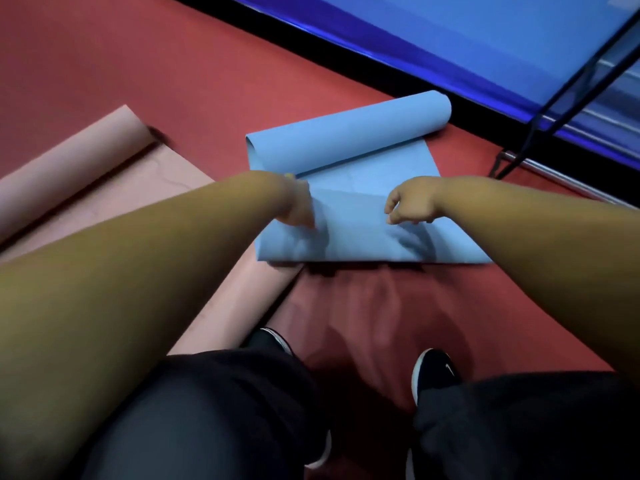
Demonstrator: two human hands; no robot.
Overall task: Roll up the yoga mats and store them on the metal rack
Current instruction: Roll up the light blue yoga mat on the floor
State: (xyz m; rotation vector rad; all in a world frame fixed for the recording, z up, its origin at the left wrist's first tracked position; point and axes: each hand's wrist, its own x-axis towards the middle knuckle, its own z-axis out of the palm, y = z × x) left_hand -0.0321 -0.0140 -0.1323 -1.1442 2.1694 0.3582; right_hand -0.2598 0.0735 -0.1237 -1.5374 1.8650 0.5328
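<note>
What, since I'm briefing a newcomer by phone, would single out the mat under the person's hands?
Start at the red floor, by the shiny blue panel along its far edge. There lies the blue mat, beneath the left hand and right hand, its far end rolled. The pink mat to its left is rolled likewise; only colour separates them.

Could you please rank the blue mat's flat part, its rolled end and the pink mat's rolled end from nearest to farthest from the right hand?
1. Flat part of the blue mat: directly beneath the right hand.
2. Blue rolled end: just beyond the hand, farther from the person.
3. Pink rolled end: far off to the left.
</note>
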